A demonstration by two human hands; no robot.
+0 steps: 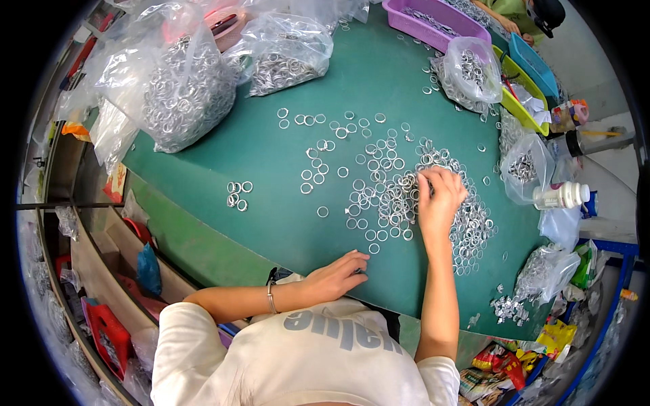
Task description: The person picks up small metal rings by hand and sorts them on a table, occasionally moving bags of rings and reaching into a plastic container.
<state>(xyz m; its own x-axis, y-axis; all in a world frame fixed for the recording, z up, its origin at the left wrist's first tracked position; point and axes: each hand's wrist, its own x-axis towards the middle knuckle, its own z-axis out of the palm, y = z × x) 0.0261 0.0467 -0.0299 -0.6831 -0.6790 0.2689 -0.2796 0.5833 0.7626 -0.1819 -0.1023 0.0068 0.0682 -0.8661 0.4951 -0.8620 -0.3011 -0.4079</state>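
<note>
Lying slack, left hand (336, 276) meets table edge (233, 229); right hand (441, 191) touches rings (474, 233), grip unclear.

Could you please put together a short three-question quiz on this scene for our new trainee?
1. Which of the person's hands is at the large pile of silver rings?
2. True or false: the bracelet is worn on the right wrist.
3. Choose one: the long container at the far side of the green table is A) red, B) purple, C) white.

Key:
1. The right hand.
2. False; it is worn on the left wrist.
3. B.
</note>
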